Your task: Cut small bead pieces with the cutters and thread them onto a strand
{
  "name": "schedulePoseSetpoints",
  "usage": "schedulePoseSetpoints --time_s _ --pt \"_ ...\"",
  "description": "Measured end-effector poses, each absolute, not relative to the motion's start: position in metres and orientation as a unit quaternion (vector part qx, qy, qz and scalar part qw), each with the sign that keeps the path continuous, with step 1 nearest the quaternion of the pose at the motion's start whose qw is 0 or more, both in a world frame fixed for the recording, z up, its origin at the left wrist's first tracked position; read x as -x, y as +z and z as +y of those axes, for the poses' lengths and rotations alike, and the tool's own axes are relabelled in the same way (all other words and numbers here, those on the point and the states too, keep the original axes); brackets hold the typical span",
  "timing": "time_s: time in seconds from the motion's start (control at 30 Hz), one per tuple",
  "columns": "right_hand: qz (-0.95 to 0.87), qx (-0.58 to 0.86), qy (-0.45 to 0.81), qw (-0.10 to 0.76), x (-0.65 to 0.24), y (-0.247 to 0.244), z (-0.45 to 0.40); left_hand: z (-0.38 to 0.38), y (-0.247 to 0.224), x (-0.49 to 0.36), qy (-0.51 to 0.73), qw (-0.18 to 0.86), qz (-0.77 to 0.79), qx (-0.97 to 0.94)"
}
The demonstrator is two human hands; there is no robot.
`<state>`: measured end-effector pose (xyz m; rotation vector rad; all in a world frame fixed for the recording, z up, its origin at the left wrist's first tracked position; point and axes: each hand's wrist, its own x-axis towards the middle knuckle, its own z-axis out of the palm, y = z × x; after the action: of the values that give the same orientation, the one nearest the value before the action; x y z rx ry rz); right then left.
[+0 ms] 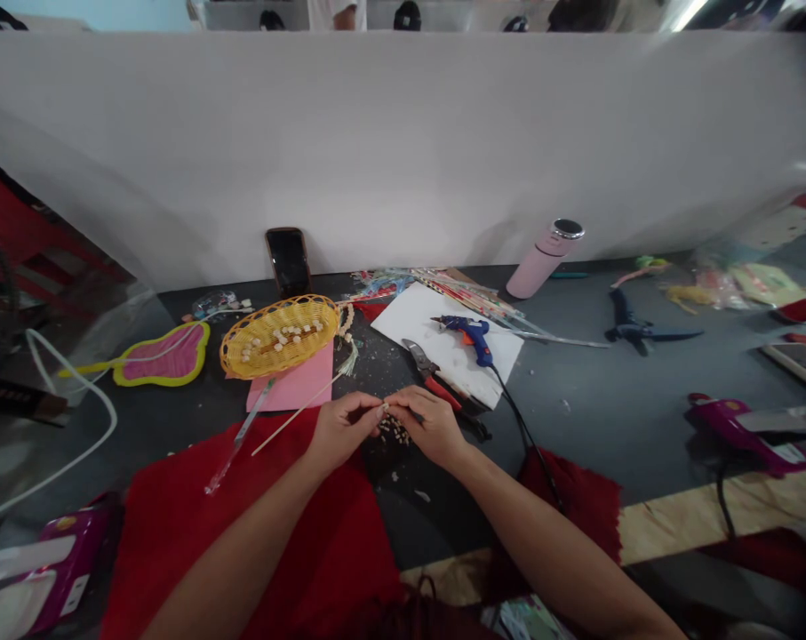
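My left hand and my right hand meet over the dark table, thumbs and fingers closed in a pinch. Between their fingertips is a small pale piece, too small to name surely. Just below lies a little pile of pale bits, partly covered by my fingers. A thin wooden stick rests on the left, near my left hand. Beyond my right hand are red-handled pruning shears, lying beside a blue glue gun on a white sheet.
At the left, a yellow woven basket holds small pale pieces over pink paper. A phone leans on the white partition. A pink bottle stands right of centre. Red cloth covers the front left; a black cord runs rightward.
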<state>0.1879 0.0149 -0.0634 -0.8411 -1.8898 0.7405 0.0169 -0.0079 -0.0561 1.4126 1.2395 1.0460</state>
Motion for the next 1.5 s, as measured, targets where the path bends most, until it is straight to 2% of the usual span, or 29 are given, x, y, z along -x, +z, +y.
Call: schedulePoseSetpoints --time_s 1.5 --pt "-0.774 0.324 0.287 0.463 -0.1879 -0.0652 0.0143 -0.0072 -0.0609 -0.0189 0.446 0.512 0.497 -0.54"
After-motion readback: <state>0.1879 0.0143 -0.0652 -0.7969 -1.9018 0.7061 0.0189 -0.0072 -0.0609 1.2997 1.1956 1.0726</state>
